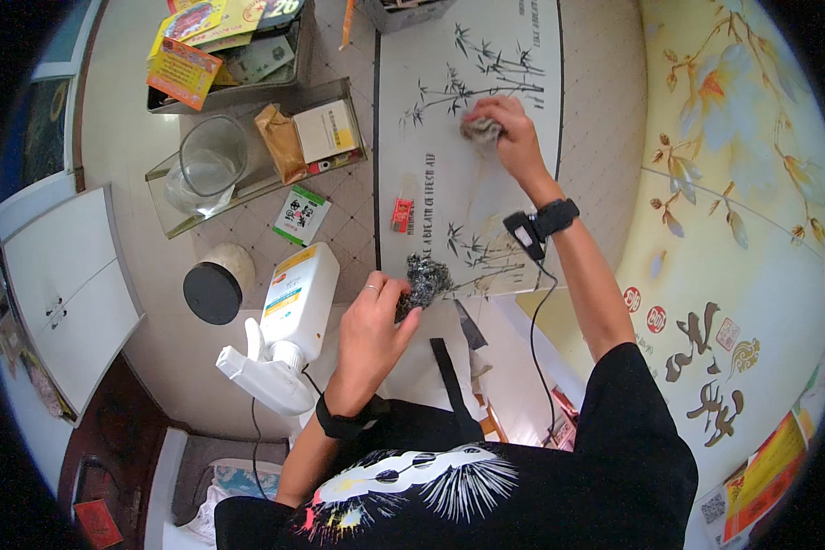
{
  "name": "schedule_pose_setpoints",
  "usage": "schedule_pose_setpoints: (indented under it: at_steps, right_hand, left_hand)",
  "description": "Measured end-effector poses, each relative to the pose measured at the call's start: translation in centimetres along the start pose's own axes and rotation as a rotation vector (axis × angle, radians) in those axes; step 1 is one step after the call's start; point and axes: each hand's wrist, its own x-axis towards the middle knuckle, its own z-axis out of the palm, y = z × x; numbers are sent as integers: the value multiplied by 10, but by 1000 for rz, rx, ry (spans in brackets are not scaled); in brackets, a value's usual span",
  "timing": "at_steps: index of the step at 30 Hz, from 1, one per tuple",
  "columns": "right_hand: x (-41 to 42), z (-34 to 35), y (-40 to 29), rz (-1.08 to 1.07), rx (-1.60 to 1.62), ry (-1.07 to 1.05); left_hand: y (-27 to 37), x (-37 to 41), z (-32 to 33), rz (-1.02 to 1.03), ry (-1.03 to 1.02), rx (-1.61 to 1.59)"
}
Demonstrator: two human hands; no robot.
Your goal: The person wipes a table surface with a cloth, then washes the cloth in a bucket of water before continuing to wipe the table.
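My right hand presses a crumpled greyish cloth onto a white table runner printed with black bamboo and lettering. Near the runner's front edge, my left hand holds a dark, glittery crumpled bundle between thumb and fingers; its material cannot be told. A small red packet lies on the runner between the two hands. Left of my left hand is a white spray bottle with its trigger head towards me. Both wrists wear black bands, with a small device and cable at the right one.
A jar with a black lid, a green-and-white sachet and a clear tray with a glass container and boxes stand at the left. Behind them is a bin of papers. A flower-patterned wall panel rises at the right.
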Motion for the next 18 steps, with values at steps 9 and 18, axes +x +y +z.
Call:
schedule_pose_setpoints:
  at_steps: [9,18]
  right_hand:
    - [-140,3,-58,40,104,-242]
    - [-211,-53,-37,704,179,458]
  left_hand:
    - [-7,-4,-5,11,-31,34]
    - [40,-1,-10,110,-95,133]
